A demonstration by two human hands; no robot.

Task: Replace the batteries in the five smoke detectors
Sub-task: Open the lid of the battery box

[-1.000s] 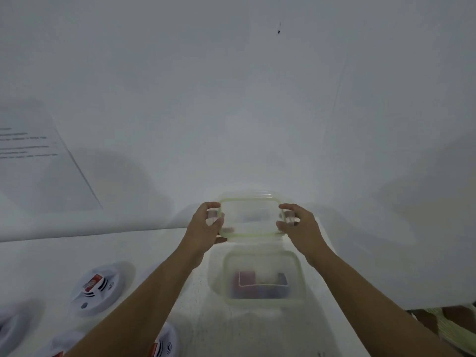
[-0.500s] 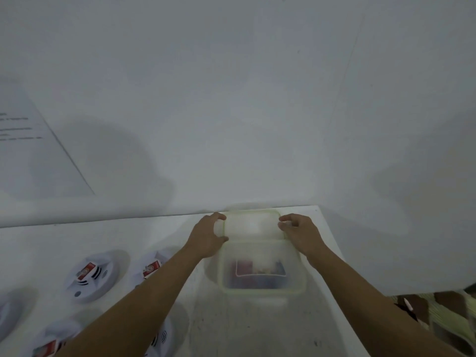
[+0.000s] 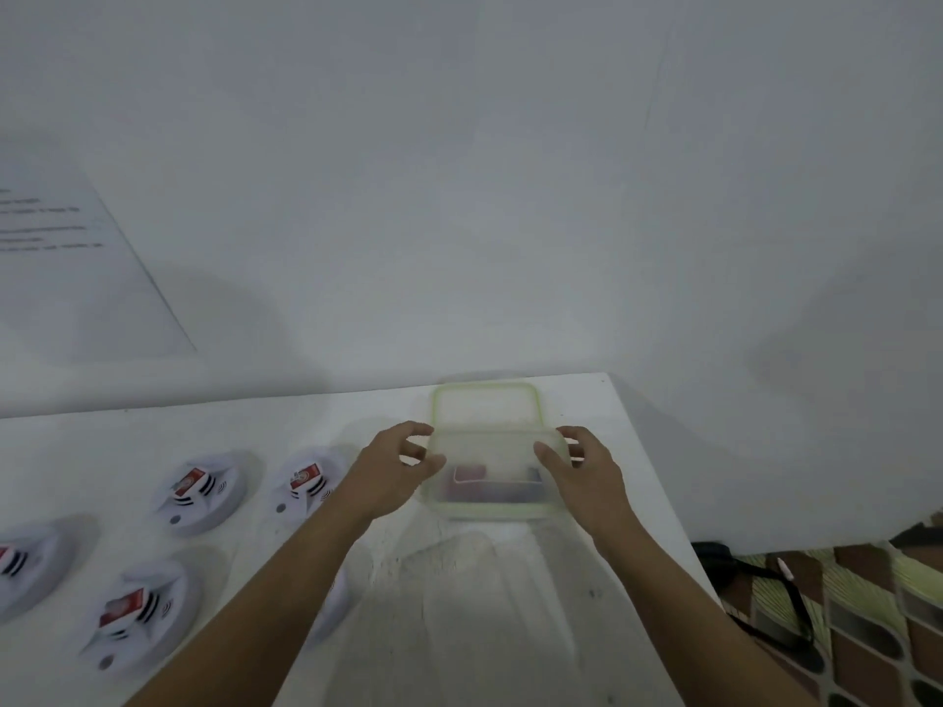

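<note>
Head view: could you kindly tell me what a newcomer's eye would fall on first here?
The open, green-rimmed clear container sits near the table's far right corner, its lid flat just behind it. The left hand and right hand flank it. White smoke detectors with red labels lie to the left.

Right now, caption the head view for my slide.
Open, green-rimmed clear plastic container sits between the left hand and right hand, its lid behind it, white round smoke detectors to the left.

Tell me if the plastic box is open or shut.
Open. Its lid lies flat on the table just behind the box, off its rim. A red thing shows inside.
</note>
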